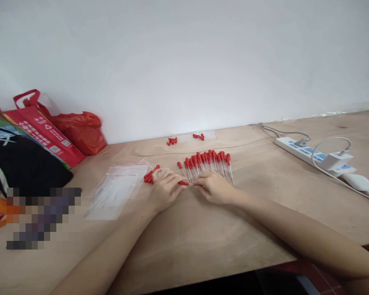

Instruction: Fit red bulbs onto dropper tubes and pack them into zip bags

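Between my hands is a dropper [183,183] with a red rubber bulb and a thin clear tube. My left hand [166,188] pinches its red bulb. The fingers of my right hand [213,187] are closed on the tube end, which they partly hide. Just beyond my right hand lies a row of droppers [213,157], red bulbs pointing away from me. Several loose red bulbs [149,175] lie against the far side of my left hand, with some clear tubes [162,171] partly hidden behind its fingers.
Clear zip bags [113,190] lie flat on the wooden table [178,241] at left. Near the wall are more red bulbs [172,141] and a clear bag [184,137]. A power strip [304,150] with cables and chargers occupies the right. Red bags [80,129] and a black bag [24,164] stand left.
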### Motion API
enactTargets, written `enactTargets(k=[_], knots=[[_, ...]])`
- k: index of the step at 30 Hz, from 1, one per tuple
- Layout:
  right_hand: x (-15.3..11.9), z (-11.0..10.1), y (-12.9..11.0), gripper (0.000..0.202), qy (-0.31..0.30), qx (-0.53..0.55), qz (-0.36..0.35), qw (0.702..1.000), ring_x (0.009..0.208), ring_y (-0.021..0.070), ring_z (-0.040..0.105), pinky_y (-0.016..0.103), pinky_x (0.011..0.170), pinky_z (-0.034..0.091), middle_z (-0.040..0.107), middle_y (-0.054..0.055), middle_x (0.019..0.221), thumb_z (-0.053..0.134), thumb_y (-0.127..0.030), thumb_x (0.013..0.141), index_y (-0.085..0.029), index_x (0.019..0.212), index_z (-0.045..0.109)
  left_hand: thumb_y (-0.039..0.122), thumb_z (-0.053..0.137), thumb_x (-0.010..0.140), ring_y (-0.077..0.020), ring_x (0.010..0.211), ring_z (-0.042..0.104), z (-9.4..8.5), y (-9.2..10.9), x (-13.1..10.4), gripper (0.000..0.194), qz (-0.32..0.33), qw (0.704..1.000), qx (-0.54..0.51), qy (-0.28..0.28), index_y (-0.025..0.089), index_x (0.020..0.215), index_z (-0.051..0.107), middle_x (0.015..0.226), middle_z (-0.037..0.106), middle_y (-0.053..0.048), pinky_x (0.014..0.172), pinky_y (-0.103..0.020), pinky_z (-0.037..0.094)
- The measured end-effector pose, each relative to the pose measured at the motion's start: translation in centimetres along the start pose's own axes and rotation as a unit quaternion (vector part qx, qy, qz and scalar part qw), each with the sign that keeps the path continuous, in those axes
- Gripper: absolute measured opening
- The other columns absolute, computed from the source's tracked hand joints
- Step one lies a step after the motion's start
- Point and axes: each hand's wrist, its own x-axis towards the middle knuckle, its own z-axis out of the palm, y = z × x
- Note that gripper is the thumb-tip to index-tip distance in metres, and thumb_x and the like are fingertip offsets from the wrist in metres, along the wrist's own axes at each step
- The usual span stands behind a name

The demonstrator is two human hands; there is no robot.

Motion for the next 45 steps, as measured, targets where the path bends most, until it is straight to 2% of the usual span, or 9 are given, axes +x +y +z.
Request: enactTargets(k=[2, 4, 7, 14, 20, 26, 34, 38, 45], knots=[[1.0, 0.4, 0.5, 0.019, 0.029, 0.065, 0.084, 0.994, 0.069, 0.0132, 0.054, 0.024, 0.063, 0.035, 0.062, 0.004, 0.075, 0.045, -0.017, 0.079, -0.015, 0.095, 0.056, 0.035, 0.045, 0.081, -0.0198, 0.090, 0.054, -0.2, -1.4, -0.1, 0.021, -0.069, 0.997, 0.027, 0.033, 0.022, 0.092, 0.057, 0.093, 0.065, -0.003, 0.088, -0.040, 0.023], [2.4, 1.0, 0.9, 0.026, 0.068, 0.106, 0.172, 0.977, 0.067, 0.0130, 0.056, 0.023, 0.062, 0.037, 0.062, 0.004, 0.075, 0.046, -0.017, 0.078, -0.013, 0.104, 0.049, 0.032, 0.043, 0.081, -0.0198, 0.084, 0.055, -0.3, -3.0, -0.2, 0.019, -0.156, 0.985, 0.048, 0.056, 0.020, 0.083, 0.057, 0.084, 0.065, -0.003, 0.079, -0.036, 0.029], [4.7, 1.7, 0.9, 0.021, 0.071, 0.062, 0.249, 0.964, 0.073, 0.0164, 0.058, 0.025, 0.061, 0.036, 0.063, 0.006, 0.079, 0.045, -0.021, 0.078, -0.015, 0.098, 0.049, 0.029, 0.045, 0.077, -0.0215, 0.082, 0.054, -0.4, -5.0, -0.5, 0.015, -0.258, 0.961, 0.084, 0.057, 0.020, 0.075, 0.057, 0.081, 0.063, -0.004, 0.070, -0.034, 0.032], [8.0, 2.9, -0.7, 0.021, 0.014, -0.083, 0.314, 0.946, 0.082, 0.0229, 0.059, 0.033, 0.071, 0.033, 0.064, 0.012, 0.086, 0.042, -0.026, 0.078, -0.013, 0.092, 0.051, 0.033, 0.047, 0.075, -0.0269, 0.094, 0.049, -0.3, -6.1, -1.0, 0.018, -0.340, 0.931, 0.134, 0.003, 0.022, 0.082, 0.059, 0.095, 0.060, -0.007, 0.073, -0.040, 0.030], [8.3, 3.4, -0.6, 0.025, 0.014, -0.093, 0.309, 0.946, 0.082, 0.0243, 0.058, 0.036, 0.074, 0.029, 0.063, 0.015, 0.088, 0.040, -0.025, 0.078, -0.010, 0.094, 0.052, 0.039, 0.046, 0.075, -0.0264, 0.093, 0.050, -0.9, -6.2, -0.9, 0.021, -0.352, 0.928, 0.118, -0.003, 0.022, 0.076, 0.059, 0.091, 0.060, -0.007, 0.074, -0.040, 0.030], [8.9, 4.2, -2.9, 0.027, 0.008, -0.100, 0.220, 0.970, 0.083, 0.0232, 0.058, 0.038, 0.077, 0.027, 0.063, 0.015, 0.091, 0.038, -0.027, 0.079, -0.012, 0.086, 0.059, 0.052, 0.050, 0.068, -0.0279, 0.084, 0.052, -1.9, -5.3, -0.9, 0.033, -0.330, 0.929, 0.161, -0.051, 0.020, 0.062, 0.058, 0.080, 0.060, -0.008, 0.071, -0.041, 0.030], [10.7, 5.4, -5.5, 0.033, -0.042, -0.076, 0.238, 0.967, 0.077, 0.0228, 0.059, 0.044, 0.084, 0.021, 0.066, 0.014, 0.083, 0.040, -0.034, 0.078, -0.014, 0.082, 0.065, 0.040, 0.046, 0.072, -0.0280, 0.086, 0.053, -1.9, -4.6, -0.9, 0.025, -0.306, 0.924, 0.213, -0.079, 0.019, 0.067, 0.059, 0.081, 0.062, -0.008, 0.073, -0.042, 0.031], [11.4, 5.4, -5.8, 0.029, -0.076, -0.072, 0.254, 0.962, 0.083, 0.0242, 0.059, 0.046, 0.086, 0.020, 0.066, 0.013, 0.088, 0.042, -0.032, 0.077, -0.017, 0.084, 0.066, 0.034, 0.039, 0.076, -0.0252, 0.082, 0.057, -1.9, -4.0, -1.0, 0.024, -0.287, 0.920, 0.229, -0.133, 0.018, 0.079, 0.057, 0.085, 0.063, -0.008, 0.069, -0.036, 0.035], [11.6, 5.6, -5.7, 0.027, -0.062, -0.060, 0.263, 0.961, 0.079, 0.0236, 0.059, 0.044, 0.084, 0.022, 0.066, 0.012, 0.085, 0.044, -0.032, 0.076, -0.017, 0.082, 0.065, 0.029, 0.037, 0.079, -0.0259, 0.079, 0.059, -1.7, -3.5, -1.0, 0.024, -0.286, 0.910, 0.251, -0.163, 0.015, 0.089, 0.055, 0.087, 0.062, -0.010, 0.065, -0.034, 0.040]])
